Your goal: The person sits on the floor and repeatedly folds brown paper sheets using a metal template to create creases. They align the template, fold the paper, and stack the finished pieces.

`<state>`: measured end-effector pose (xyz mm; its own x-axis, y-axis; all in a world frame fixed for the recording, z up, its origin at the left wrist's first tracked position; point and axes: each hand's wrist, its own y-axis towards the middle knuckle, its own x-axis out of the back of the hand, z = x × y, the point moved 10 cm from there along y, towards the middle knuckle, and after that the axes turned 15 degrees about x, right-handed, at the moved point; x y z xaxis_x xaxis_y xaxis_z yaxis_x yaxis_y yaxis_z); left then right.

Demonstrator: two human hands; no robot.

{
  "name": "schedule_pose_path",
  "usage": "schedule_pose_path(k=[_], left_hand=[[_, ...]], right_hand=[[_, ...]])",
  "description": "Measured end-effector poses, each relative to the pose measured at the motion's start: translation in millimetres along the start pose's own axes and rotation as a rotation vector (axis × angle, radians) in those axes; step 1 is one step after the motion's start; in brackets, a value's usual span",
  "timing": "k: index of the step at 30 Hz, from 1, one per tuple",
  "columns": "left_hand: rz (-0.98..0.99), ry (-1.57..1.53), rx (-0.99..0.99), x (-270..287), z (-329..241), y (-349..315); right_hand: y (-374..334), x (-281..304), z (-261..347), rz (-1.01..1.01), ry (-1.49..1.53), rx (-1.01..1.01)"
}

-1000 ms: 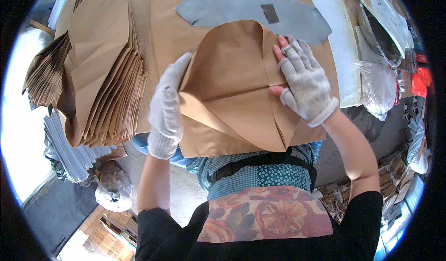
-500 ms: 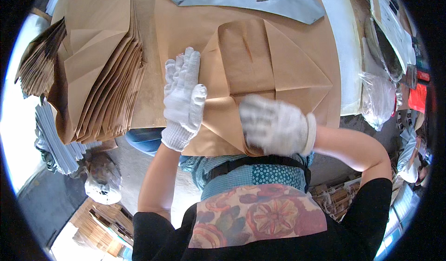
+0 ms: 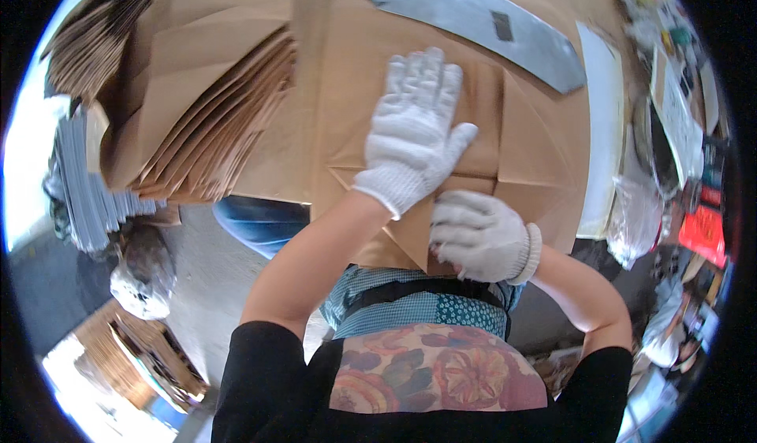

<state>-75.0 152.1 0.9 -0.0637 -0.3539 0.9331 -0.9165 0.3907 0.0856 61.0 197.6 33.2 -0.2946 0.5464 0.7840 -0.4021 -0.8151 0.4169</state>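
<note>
A brown paper bag (image 3: pixel 540 147) lies on the table with its bottom creased into slanting folds. My left hand (image 3: pixel 414 124), in a white knit glove, rests flat on its middle, fingers stretched away from me and thumb out to the right. Nearer to me, my right hand (image 3: pixel 481 234), gloved the same way, has its fingers curled over the bag's near flap (image 3: pixel 406 242) at the table's front edge. The glove hides the part of the flap it grips.
A grey metal plate (image 3: pixel 473 21) with pointed ends lies beyond my left hand. Fanned stacks of brown paper bags (image 3: pixel 209 120) cover the table's left side. A white board (image 3: pixel 603 135) runs along the right, with a clear plastic bag (image 3: pixel 633 214) beside it.
My left hand has moved right, from the bag's left side onto its middle. The right hand has come slightly nearer and curled at the near flap. The view has shifted and turned.
</note>
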Motion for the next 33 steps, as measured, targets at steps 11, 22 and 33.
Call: schedule_pose_path(k=[11, 22, 33], left_hand=[[0.350, -1.767, 0.498, 24, 138, 2], [0.396, -1.827, 0.393, 15, 139, 1], [0.018, -0.436, 0.119, 37, 82, -46]], right_hand=[[44, 3, -64, 0.013, -0.253, -0.397], [15, -92, -128, -0.083, 0.176, -0.804], [64, 72, -56, -0.091, -0.249, -0.369]])
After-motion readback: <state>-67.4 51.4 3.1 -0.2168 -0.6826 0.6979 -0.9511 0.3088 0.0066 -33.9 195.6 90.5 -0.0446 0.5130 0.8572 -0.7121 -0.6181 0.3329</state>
